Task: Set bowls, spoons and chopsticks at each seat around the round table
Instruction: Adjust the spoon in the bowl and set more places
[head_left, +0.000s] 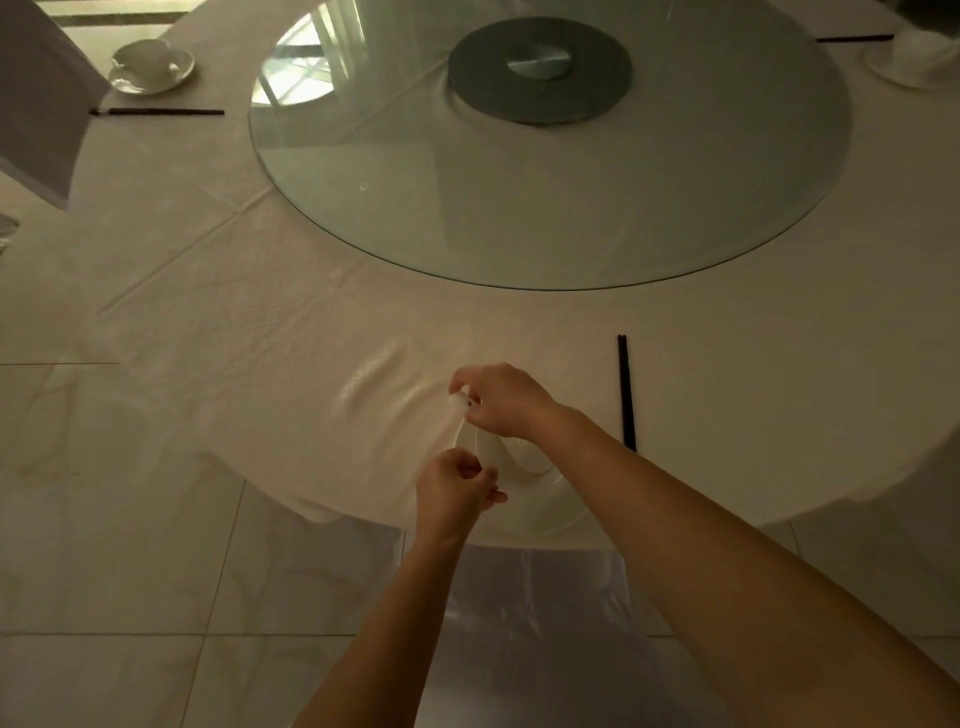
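Observation:
A white bowl (524, 460) sits on a white plate (550, 512) at the near edge of the round table (260, 332). My right hand (501, 400) is just beyond the bowl, pinching the end of a white spoon (459, 401) that reaches down into the bowl. My left hand (454, 491) grips the bowl's near left rim. A pair of dark chopsticks (626, 392) lies to the right of this setting, pointing toward the table's middle.
A glass turntable (519, 218) on a grey hub (540, 70) fills the table's middle. Place settings with chopsticks lie at far left (151, 65) and far right (919, 57). A covered chair (535, 597) stands below my arms, another at far left (36, 98).

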